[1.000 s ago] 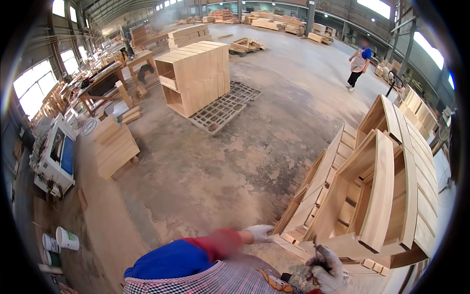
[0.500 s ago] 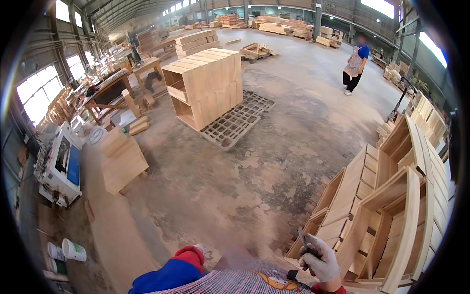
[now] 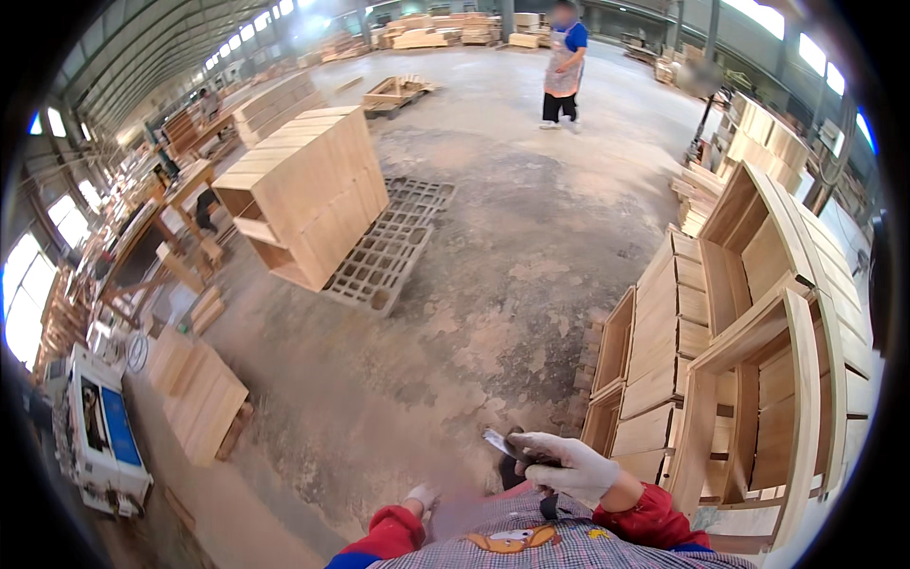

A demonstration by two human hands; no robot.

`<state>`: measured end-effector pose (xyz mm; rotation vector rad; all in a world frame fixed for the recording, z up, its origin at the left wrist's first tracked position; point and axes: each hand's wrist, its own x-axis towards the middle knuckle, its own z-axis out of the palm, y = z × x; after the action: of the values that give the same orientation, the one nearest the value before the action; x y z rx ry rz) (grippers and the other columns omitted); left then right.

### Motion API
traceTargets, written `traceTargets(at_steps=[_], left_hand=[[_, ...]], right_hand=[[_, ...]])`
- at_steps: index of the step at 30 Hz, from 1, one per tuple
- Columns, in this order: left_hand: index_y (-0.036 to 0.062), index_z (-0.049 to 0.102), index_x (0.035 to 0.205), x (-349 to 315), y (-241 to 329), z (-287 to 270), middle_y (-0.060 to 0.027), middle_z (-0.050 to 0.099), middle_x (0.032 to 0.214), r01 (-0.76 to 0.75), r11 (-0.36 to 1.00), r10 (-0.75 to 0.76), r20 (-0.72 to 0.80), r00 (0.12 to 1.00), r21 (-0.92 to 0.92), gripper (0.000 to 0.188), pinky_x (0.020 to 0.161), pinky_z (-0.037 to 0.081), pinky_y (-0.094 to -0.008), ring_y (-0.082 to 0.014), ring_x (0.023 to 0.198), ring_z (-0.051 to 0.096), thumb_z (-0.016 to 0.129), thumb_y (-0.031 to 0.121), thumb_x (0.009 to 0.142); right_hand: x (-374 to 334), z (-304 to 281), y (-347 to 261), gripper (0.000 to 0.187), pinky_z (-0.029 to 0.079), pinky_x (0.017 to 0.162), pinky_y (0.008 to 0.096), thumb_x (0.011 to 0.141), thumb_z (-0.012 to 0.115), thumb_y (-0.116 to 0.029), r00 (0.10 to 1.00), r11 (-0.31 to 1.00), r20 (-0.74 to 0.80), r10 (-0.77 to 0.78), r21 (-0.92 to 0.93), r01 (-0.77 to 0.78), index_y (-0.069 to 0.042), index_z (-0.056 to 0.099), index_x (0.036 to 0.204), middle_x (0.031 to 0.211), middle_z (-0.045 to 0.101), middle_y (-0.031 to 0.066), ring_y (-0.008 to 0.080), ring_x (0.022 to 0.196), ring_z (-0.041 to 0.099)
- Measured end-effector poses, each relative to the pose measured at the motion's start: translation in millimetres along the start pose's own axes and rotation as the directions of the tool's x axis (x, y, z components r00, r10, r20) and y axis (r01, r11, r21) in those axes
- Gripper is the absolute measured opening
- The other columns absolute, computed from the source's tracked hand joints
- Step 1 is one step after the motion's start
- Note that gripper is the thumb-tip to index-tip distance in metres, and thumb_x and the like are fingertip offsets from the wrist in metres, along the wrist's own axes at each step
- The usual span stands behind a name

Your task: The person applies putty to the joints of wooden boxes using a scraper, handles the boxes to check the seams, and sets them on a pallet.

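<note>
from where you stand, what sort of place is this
Most likely a woodworking or furniture workshop: pale wooden cases stand on a grey pallet, open wooden frames stand at the right, and stacked timber lies farther back.

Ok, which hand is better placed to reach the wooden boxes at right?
Probably the right hand: it is nearer the wooden boxes, though holding a slim tool; the left hand is farther off.

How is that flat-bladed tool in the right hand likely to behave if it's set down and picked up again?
The flat-bladed tool is probably stiff, since it juts out straight past the right hand. It looks fairly light, as that one hand alone holds it up. Its flat end suggests it would hardly roll.
</note>
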<state>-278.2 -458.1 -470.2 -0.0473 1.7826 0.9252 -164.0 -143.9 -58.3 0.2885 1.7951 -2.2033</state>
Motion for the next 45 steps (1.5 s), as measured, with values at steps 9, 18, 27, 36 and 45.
traceTargets(at_steps=[9,18,27,36,45], left_hand=[[0.0100,0.060,0.096,63.3,67.3,-65.2,-0.0038,0.062,0.083,0.238,0.931,-0.261,-0.053,0.964,-0.276,0.025,0.054,0.045,-0.0326,-0.0180,0.066,0.059,0.055,0.033,0.088],[0.0094,0.056,0.090,136.5,185.9,-133.1,-0.0047,0.060,0.080,-0.061,0.939,-0.016,-0.218,0.976,-0.338,0.014,0.050,0.046,-0.0355,-0.0192,0.060,0.057,0.053,0.023,0.091],[0.0051,0.064,0.094,227.0,212.0,-190.9,-0.0095,0.065,0.080,-0.446,0.368,0.602,0.157,0.783,0.816,0.028,0.058,0.051,-0.0329,-0.0194,0.067,0.063,0.053,0.029,0.085],[0.0089,0.063,0.111,347.7,360.5,-330.3,-0.0175,0.058,0.118,0.227,0.543,-0.080,-0.219,0.972,0.809,0.046,0.094,0.043,-0.0428,-0.0331,0.112,0.054,0.040,0.041,0.088],[0.0064,0.063,0.109,435.8,546.8,-360.6,-0.0177,0.062,0.111,-0.255,0.880,0.366,-0.229,0.902,0.401,0.041,0.093,0.043,-0.0381,-0.0315,0.108,0.057,0.054,0.037,0.084]], right_hand=[[101.1,-94.2,-11.8,0.053,0.046,0.061,0.0231,0.088,0.054,-0.007,0.998,0.997,0.012,-0.058,0.052,0.057,-0.007,0.038,0.138,0.091,0.056,0.0025,0.0065,0.068,0.052],[212.1,-177.9,-82.4,0.050,0.043,0.053,0.0231,0.089,0.050,-0.008,0.997,0.998,-0.049,-0.057,0.018,0.058,-0.007,0.037,0.137,0.079,0.054,0.0014,0.0068,0.060,0.049],[323.5,-227.4,-127.2,0.048,0.044,0.056,0.0230,0.089,0.052,-0.010,0.997,0.999,-0.077,-0.028,-0.023,0.026,-0.008,0.040,0.136,0.084,0.056,0.0032,0.0077,0.064,0.051],[416.1,-257.3,-198.8,0.053,0.046,0.061,0.0227,0.088,0.053,-0.008,0.959,0.999,-0.284,-0.016,-0.052,0.002,-0.006,0.037,0.138,0.094,0.057,0.0053,0.0072,0.071,0.053],[447.3,-284.6,-209.5,0.051,0.046,0.059,0.0221,0.088,0.053,-0.007,0.875,1.000,-0.483,0.021,0.010,-0.018,-0.003,0.038,0.136,0.095,0.056,0.0052,0.0079,0.072,0.054]])
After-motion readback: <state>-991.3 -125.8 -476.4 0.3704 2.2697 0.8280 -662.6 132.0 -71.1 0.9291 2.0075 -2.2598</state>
